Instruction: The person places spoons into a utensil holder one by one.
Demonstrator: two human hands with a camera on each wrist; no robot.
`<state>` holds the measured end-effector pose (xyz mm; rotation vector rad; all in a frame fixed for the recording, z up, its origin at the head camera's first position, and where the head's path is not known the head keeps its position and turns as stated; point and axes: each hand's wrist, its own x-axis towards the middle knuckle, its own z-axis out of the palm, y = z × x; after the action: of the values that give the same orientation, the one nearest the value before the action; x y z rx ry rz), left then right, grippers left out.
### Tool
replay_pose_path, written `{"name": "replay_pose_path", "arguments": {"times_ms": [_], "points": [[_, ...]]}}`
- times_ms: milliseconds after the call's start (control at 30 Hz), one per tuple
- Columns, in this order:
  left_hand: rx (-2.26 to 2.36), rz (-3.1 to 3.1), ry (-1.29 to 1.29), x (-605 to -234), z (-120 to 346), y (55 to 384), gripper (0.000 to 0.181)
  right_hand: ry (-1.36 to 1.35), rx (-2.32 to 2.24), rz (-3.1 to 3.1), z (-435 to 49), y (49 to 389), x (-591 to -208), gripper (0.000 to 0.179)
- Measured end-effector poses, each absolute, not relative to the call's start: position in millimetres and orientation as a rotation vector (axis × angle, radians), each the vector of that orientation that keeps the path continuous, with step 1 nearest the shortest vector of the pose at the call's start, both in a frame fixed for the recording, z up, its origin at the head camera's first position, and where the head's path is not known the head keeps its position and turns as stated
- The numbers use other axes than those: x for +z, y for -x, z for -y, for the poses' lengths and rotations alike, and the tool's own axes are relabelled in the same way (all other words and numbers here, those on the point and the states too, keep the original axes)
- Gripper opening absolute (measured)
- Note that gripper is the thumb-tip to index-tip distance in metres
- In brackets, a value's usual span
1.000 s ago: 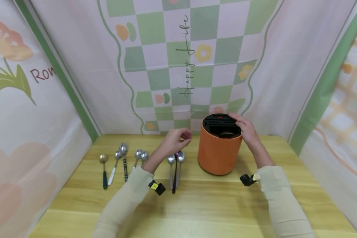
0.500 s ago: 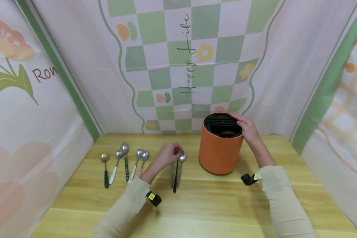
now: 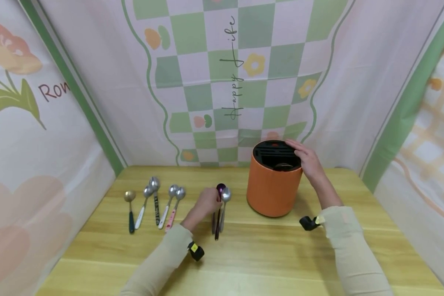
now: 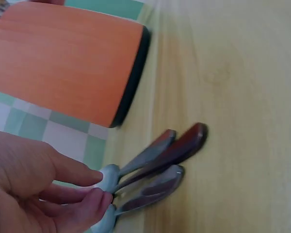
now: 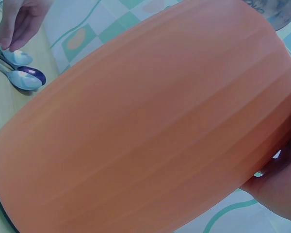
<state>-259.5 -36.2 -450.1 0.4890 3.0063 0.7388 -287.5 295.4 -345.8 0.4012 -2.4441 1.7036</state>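
Note:
My left hand (image 3: pixel 206 200) is over a group of three spoons in the middle of the table. Its thumb and forefinger pinch the thin neck of a dark spoon with a purple bowl (image 3: pixel 220 188). Against it lies a silver spoon (image 3: pixel 226 194); another silver spoon (image 4: pixel 106 218) is partly covered by the hand. My right hand (image 3: pixel 311 165) rests with straight fingers on the upper right side of an orange utensil holder (image 3: pixel 274 191). The holder stands upright, its black top (image 3: pixel 268 153) cut with slots and a larger opening. Something shiny sits inside that opening.
Several other spoons lie in a row to the left: a gold one with a dark green handle (image 3: pixel 131 216), white-handled ones (image 3: pixel 139 218), a black-patterned one (image 3: pixel 156 209) and a pink-handled one (image 3: pixel 171 218). A checked cloth (image 3: pixel 192 96) hangs behind the wooden table (image 3: pixel 251 259).
My left hand has come down beside the holder onto the middle spoons, shifting slightly left, and now pinches the purple spoon. The right hand and the holder have stayed in place.

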Motion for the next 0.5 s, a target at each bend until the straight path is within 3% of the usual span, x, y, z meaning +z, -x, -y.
{"name": "replay_pose_path", "arguments": {"times_ms": [333,500], "points": [[0.400,-3.064,-0.432,-455,22,258,0.014,-0.398,1.697,2.439,-296,288,-347,0.045],[0.387,-3.035,-0.377,-454,17,260,0.010,-0.390,1.693,2.436,-296,289,-347,0.045]]}}
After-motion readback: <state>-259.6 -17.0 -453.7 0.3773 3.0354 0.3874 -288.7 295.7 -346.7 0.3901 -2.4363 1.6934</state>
